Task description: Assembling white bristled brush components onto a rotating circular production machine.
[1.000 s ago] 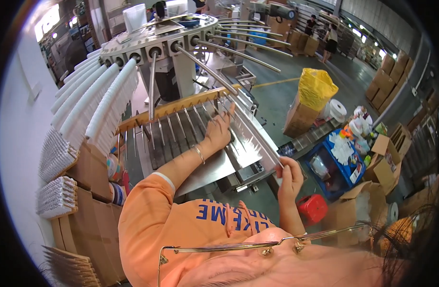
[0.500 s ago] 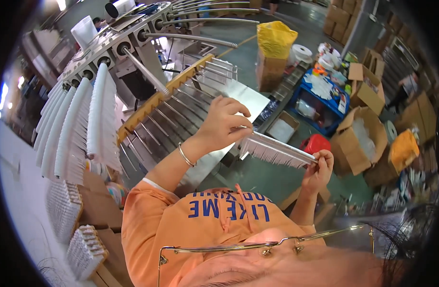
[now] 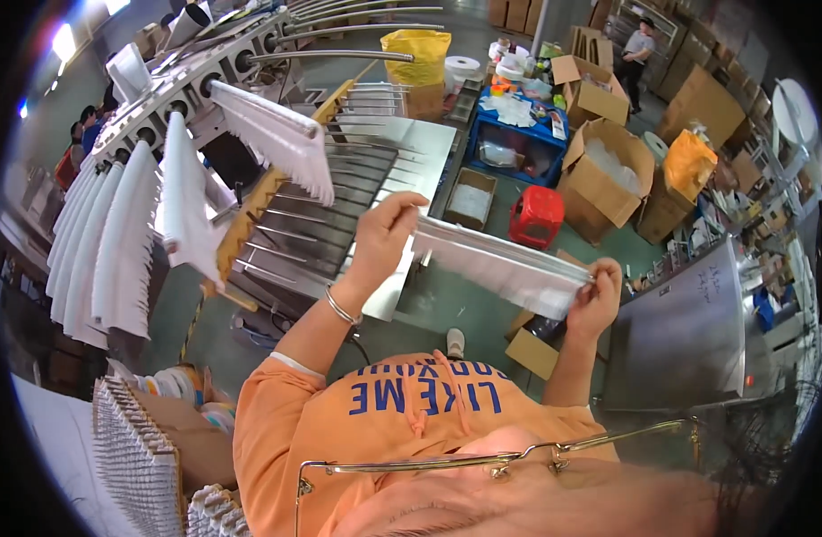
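Between my two hands is stretched a long white fringed strip (image 3: 505, 265), with thin straight rod-like edges along its top and a pale fringe hanging below. My left hand (image 3: 388, 234), a bangle at its wrist, pinches the left end. The right end is gripped between the thumb and fingers of my right hand (image 3: 599, 291). To the left, similar white fringed pieces (image 3: 129, 242) hang from the arms of a machine (image 3: 165, 112). One such fringed piece (image 3: 276, 134) hangs on the arm closest to my left hand.
A metal table (image 3: 420, 161) with a row of thin rods and a yellow toothed bar (image 3: 250, 215) lies beyond my left hand. Past my right hand are a red stool (image 3: 536, 217), open cartons (image 3: 608, 170), a blue crate (image 3: 518, 148) and a steel cabinet (image 3: 670, 322). A person (image 3: 639, 58) is farther back.
The view has shifted. A machine arm that was bare now carries a white fringed piece. My hands still hold a strip at both ends, its fringe now looking fuller.
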Available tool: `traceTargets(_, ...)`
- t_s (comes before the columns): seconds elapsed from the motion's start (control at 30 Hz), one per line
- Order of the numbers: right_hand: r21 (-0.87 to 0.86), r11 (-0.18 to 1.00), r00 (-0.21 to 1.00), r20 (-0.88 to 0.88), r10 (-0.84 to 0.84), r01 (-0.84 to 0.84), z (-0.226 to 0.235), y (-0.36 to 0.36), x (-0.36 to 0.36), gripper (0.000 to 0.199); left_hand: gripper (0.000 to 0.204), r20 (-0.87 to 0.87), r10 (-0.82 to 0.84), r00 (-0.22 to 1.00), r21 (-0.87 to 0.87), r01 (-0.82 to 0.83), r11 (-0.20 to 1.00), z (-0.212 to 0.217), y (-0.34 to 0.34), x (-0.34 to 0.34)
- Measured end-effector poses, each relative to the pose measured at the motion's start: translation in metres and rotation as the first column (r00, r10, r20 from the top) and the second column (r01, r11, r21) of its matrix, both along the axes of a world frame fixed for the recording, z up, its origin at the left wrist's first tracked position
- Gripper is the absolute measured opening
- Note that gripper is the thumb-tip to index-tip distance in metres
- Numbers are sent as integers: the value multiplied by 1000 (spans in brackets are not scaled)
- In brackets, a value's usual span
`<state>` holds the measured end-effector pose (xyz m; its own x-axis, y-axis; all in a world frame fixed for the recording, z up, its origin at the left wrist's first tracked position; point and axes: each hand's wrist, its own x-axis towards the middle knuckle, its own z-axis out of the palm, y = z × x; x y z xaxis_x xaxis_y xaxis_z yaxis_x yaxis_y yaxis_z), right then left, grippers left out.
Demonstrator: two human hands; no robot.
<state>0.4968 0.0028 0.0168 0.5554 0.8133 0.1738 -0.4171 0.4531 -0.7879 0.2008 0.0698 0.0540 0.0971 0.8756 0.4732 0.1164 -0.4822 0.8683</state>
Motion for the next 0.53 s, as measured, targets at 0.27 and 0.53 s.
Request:
traceTargets(0.27,120,988,993,83,84,-93,30,-13,-9,12,11,129,-63,990,45,57,997,10,-3,-8)
traceTargets(0.53,254,872,903,216,371,-419,40,13,18,22,8,11,202,979,390,-191,901,33,21,2)
